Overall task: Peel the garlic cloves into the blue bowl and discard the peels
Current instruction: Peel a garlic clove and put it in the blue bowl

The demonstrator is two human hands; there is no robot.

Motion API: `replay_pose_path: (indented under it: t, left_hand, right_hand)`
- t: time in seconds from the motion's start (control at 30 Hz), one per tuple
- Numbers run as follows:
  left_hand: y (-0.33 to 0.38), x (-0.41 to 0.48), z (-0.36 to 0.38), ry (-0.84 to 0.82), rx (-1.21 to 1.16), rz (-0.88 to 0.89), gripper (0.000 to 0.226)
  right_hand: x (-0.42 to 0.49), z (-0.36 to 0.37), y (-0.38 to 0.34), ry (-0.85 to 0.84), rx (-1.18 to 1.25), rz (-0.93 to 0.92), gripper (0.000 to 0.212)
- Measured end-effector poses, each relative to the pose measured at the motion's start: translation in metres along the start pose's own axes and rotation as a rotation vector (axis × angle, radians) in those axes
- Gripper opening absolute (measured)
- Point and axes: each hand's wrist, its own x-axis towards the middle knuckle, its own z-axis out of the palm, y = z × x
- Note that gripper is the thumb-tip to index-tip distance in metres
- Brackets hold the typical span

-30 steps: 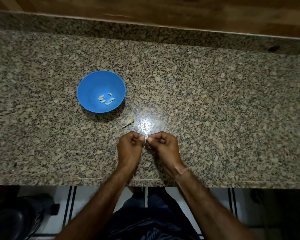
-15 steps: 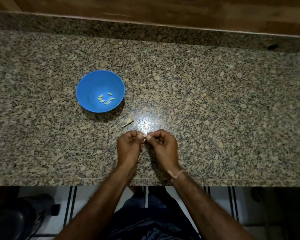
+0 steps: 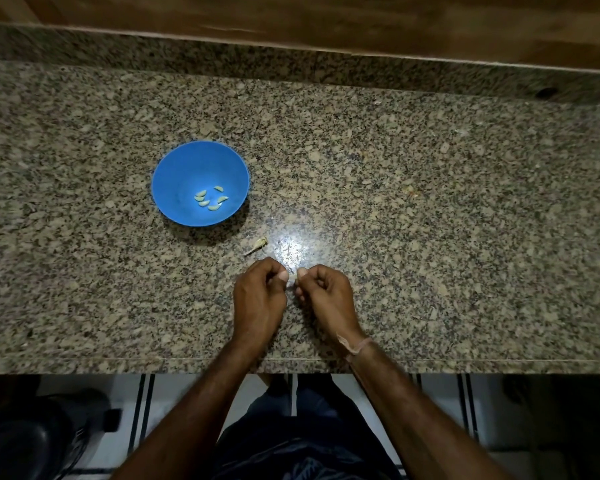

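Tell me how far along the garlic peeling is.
Done: several peeled cloves lie in the blue bowl. In hand: the left hand and right hand pinch one clove between them. Left: drop it in the bowl and discard the pale scrap lying on the counter near the bowl.

Blue bowl (image 3: 181,174) upright left of table centre, holding several pale peeled cloves (image 3: 210,199). Garlic scrap (image 3: 256,245) near it. Another clove (image 3: 292,279) pinched between left hand (image 3: 258,297) and right hand (image 3: 328,296).
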Motion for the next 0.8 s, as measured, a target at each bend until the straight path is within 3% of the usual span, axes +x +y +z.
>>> replay_pose_path:
  t: [0.13,0.3,0.37,0.47,0.53,0.7,0.8]
  left_hand:
    - [0.003,0.002,0.0,-0.104,0.0,-0.051,0.022]
    - [-0.001,0.01,-0.001,-0.32,-0.402,-0.473,0.03]
    - [0.0,0.01,-0.002,-0.323,-0.349,-0.422,0.031]
    - [-0.002,0.007,-0.004,-0.287,-0.116,-0.177,0.028]
    - [-0.005,0.009,-0.004,-0.305,-0.149,-0.175,0.027]
    - [-0.003,0.015,0.001,-0.434,-0.576,-0.579,0.019]
    - [-0.004,0.014,0.001,-0.41,-0.625,-0.636,0.02]
  right_hand:
    - [0.002,-0.003,0.001,0.029,-0.251,-0.149,0.032]
    - [0.008,-0.011,-0.001,-0.004,-0.437,-0.294,0.028]
    - [0.012,-0.012,-0.002,-0.052,-0.343,-0.176,0.032]
    - [0.013,-0.012,-0.008,-0.18,0.057,0.205,0.031]
    - [0.012,-0.013,-0.009,-0.212,0.153,0.303,0.03]
    - [0.013,-0.016,-0.004,-0.124,-0.285,-0.179,0.023]
    - [0.015,-0.014,-0.004,-0.124,-0.277,-0.215,0.017]
